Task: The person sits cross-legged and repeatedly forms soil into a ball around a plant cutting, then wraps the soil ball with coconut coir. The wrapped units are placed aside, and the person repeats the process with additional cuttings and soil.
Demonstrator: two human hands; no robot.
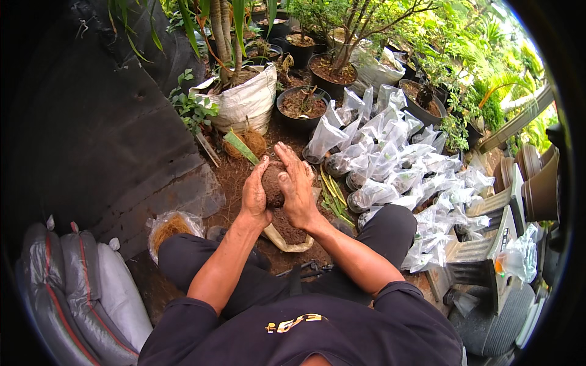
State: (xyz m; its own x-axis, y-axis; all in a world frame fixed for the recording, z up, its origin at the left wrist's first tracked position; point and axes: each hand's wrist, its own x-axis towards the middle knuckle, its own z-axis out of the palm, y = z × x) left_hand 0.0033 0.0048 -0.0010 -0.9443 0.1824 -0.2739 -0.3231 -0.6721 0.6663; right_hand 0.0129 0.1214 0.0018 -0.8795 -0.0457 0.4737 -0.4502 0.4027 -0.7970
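Note:
Between my palms is a rounded ball of dark brown soil (273, 185). My left hand (255, 192) presses on its left side, with soil smeared over the fingers. My right hand (296, 190) covers the ball's right side, its fingers stretched forward and also dirty. Below my wrists, an open sack with a rolled rim (286, 247) holds loose soil (288, 228). Part of that sack is hidden behind my right hand and forearm.
Many clear plastic bags (380, 155) stand to the right. Potted plants (302, 107) and a white sack planter (242, 103) are ahead. A plastic bag of coir fibre (171, 231) lies by my left knee. Filled sacks (82, 283) are at lower left, stacked pots (540, 187) at far right.

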